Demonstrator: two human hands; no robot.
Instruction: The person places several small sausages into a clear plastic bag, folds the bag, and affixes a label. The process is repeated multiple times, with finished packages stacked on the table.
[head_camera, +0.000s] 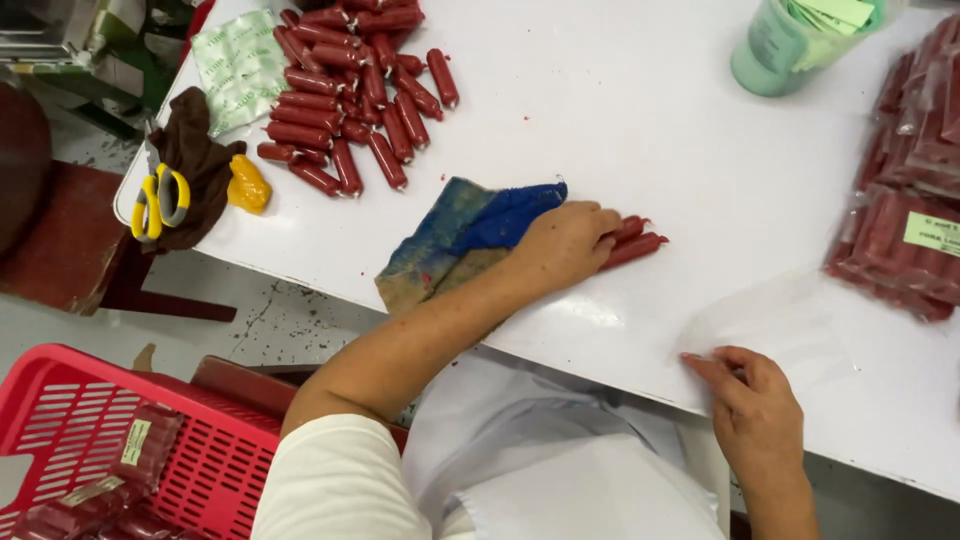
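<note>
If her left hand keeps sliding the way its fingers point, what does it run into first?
The left hand points right, already on a few red sausages. Beyond them the white table looks free until the packed sausage bags at the right edge, probably.

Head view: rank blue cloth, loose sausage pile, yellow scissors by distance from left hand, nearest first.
From the left hand:
1. Blue cloth: just beside the hand, under the wrist, mid-table.
2. Loose sausage pile: further back, top of the table.
3. Yellow scissors: far edge of the table, on a brown rag.
</note>
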